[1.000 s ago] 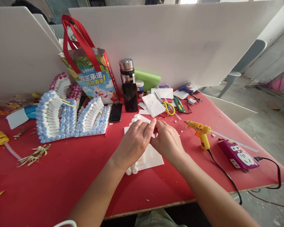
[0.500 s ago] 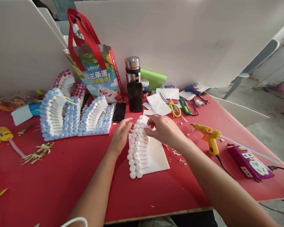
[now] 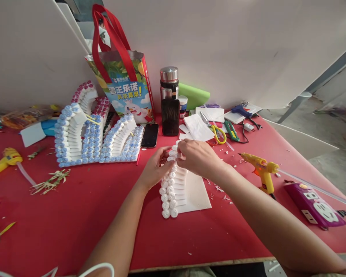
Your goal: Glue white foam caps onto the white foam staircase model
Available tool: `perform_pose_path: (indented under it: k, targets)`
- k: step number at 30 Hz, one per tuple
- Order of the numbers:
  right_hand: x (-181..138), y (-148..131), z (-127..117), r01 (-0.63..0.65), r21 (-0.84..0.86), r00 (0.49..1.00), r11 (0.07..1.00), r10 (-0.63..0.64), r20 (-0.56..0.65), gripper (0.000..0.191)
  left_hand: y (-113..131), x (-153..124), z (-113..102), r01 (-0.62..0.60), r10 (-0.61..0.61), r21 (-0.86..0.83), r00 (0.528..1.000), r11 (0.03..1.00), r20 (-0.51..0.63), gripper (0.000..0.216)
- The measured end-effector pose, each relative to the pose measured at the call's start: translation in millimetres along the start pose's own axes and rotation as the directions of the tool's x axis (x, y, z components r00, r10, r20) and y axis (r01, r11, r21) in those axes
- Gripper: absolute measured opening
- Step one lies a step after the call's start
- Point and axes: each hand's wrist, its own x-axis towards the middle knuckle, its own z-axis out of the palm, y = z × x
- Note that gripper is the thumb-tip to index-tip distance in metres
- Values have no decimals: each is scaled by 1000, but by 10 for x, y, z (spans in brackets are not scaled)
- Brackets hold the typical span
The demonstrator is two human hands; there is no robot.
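Observation:
A white card (image 3: 197, 192) lies on the red table (image 3: 75, 215) with rows of small white tubes (image 3: 170, 190) stuck along its left edge. My left hand (image 3: 156, 169) pinches the tubes near the top of the row. My right hand (image 3: 198, 157) curls its fingers on the top tubes from the other side. Both hands meet at the far end of the row.
A finished blue-capped tube model (image 3: 95, 138) stands at the left by a red-handled bag (image 3: 123, 80). A phone (image 3: 150, 135), flask (image 3: 169, 82), scissors (image 3: 216, 130), yellow glue gun (image 3: 262, 171) and purple power strip (image 3: 311, 204) lie nearby. Another glue gun (image 3: 4, 161) sits far left.
My hands have parted from over the card and shifted to the far end of the tube row, uncovering the tubes. The camera view has drifted left.

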Motion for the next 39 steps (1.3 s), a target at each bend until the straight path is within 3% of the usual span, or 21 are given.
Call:
perform_pose_path:
  k: [7, 14, 18, 25, 30, 35, 39]
  targets:
    - [-8, -14, -31, 59, 28, 998, 998, -60, 27, 12, -7, 9, 10, -31, 31, -14, 1000, 999, -2, 53]
    - [-179, 196, 48, 36, 335, 997, 941, -13, -72, 24, -29, 5, 0, -27, 27, -30, 999, 999, 17, 50]
    - [-217, 234, 100, 34, 419, 992, 907, 21, -127, 16, 3, -3, 12, -14, 15, -64, 1000, 998, 26, 51]
    - [-176, 116, 165, -1, 410, 995, 912, 43, -94, 11, 38, -5, 34, -3, 5, -96, 1000, 995, 18, 52]
    - [-155, 48, 154, -13, 298, 996, 954, 40, -84, 13, 33, 1, 38, -1, 3, -110, 1000, 994, 17, 52]
    - [-117, 27, 133, 52, 156, 997, 986, -43, -62, 12, 16, 5, 32, 1, 2, -120, 1000, 993, 21, 53]
    - [-132, 53, 142, 53, 171, 997, 984, -43, -63, 11, 4, 6, 25, -1, 5, -120, 1000, 993, 29, 52]
